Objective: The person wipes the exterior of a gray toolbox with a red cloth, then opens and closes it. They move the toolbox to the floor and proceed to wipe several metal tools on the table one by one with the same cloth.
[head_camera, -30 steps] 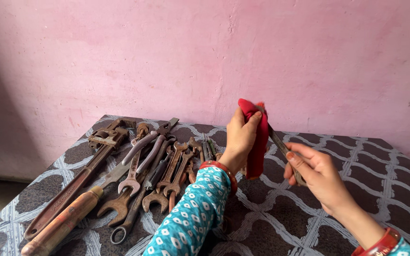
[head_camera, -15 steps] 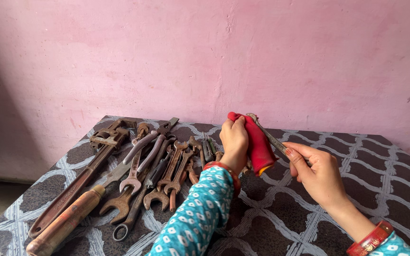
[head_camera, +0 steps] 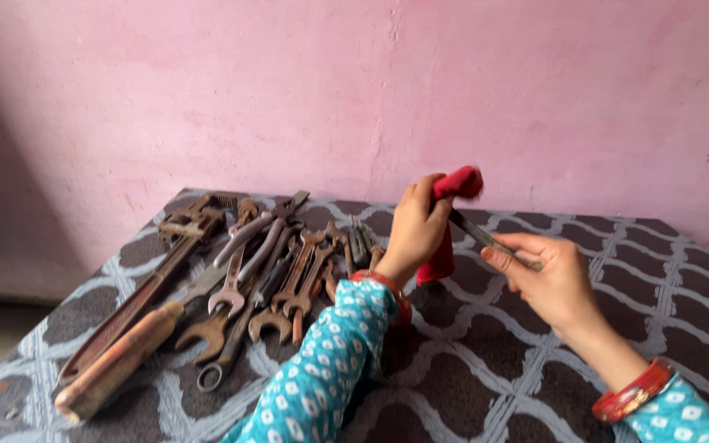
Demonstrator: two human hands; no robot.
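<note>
Red cloth point(head_camera: 453, 197) slid up along metal tool point(head_camera: 486, 239).

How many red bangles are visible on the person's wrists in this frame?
2. One red bangle sits on the left wrist, just above the patterned sleeve; the other red bangle is on the right wrist near the lower right corner. Sleeves may hide more.

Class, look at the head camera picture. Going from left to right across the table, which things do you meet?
Long rusty pipe wrench → heap of rusty spanners → left hand → red cloth → thin metal tool → right hand → red bangle.
</note>
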